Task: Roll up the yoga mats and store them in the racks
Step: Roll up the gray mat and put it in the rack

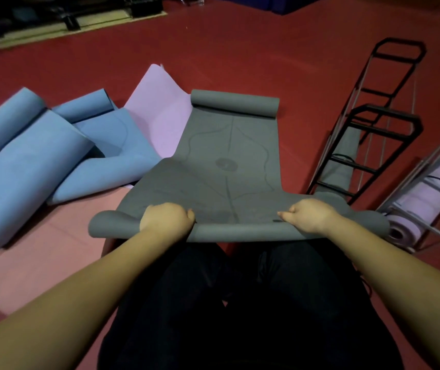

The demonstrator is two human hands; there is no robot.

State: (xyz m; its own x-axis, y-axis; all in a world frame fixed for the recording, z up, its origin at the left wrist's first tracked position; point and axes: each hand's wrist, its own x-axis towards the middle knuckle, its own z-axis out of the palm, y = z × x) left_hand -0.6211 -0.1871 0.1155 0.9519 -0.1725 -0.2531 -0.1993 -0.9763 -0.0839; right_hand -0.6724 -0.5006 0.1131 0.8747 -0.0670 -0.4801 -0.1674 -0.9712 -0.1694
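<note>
Both hands, left hand (pixel 166 218) and right hand (pixel 310 215), grip the grey mat (pixel 227 161), blue mats (pixel 34 156) beside, black rack (pixel 368 124) opposite.

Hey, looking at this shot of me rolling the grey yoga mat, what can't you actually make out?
Head view only:
- Fingertips of left hand and right hand: curled under the grey mat.
- Blue mat: cut off by the left edge.
- Rolled purple mat: partly behind rack bars.
- Equipment at top left: too dark.

left grip (pixel 166 218) curled, right grip (pixel 308 216) curled
</note>
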